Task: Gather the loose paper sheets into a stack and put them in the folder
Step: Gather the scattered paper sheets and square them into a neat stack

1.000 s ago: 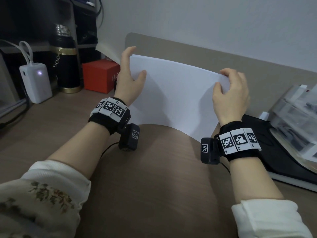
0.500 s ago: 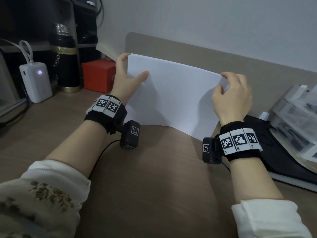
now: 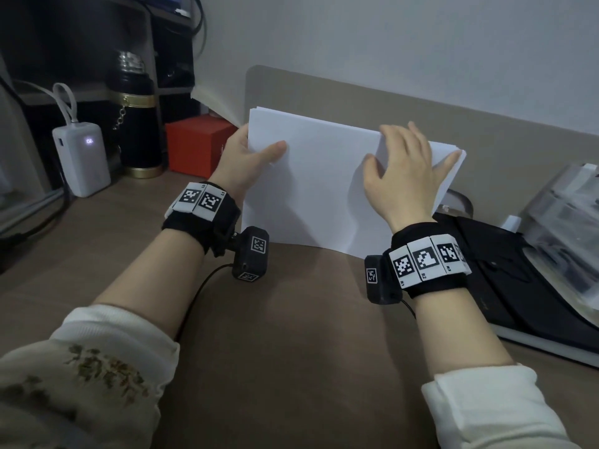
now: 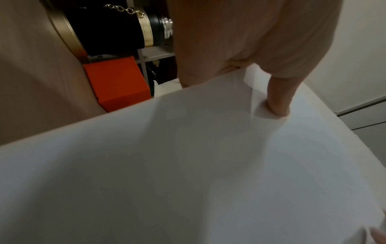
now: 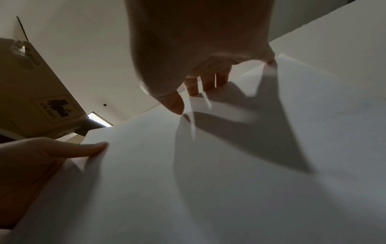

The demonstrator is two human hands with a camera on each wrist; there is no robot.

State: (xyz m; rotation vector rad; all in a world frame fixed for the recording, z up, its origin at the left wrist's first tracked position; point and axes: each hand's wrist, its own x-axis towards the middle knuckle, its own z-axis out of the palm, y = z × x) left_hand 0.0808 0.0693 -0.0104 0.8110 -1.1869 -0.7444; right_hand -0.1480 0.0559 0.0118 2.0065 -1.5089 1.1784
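A stack of white paper sheets (image 3: 317,189) stands on its long bottom edge on the brown desk (image 3: 291,335), leaning slightly away from me. My left hand (image 3: 252,150) grips its left edge, the thumb (image 4: 277,102) pressed on the front and the fingers hidden behind. My right hand (image 3: 402,170) holds the top edge right of centre. Its fingers (image 5: 208,80) hook over the edge, the thumb touches the front, and the little finger reaches toward the right corner. The black folder (image 3: 505,286) lies open at the right, its clear sleeves (image 3: 564,228) fanned up.
At the back left stand a black flask (image 3: 136,118), a red box (image 3: 197,144) and a white power bank (image 3: 82,157) with a cable. A beige backboard (image 3: 356,92) runs behind the sheets. The right wrist view shows a cardboard box (image 5: 41,92) up high.
My right hand has moved from the top right corner leftward along the top edge. My left hand has slid lower on the left edge. The sheets now stand squarer, their right corner free.
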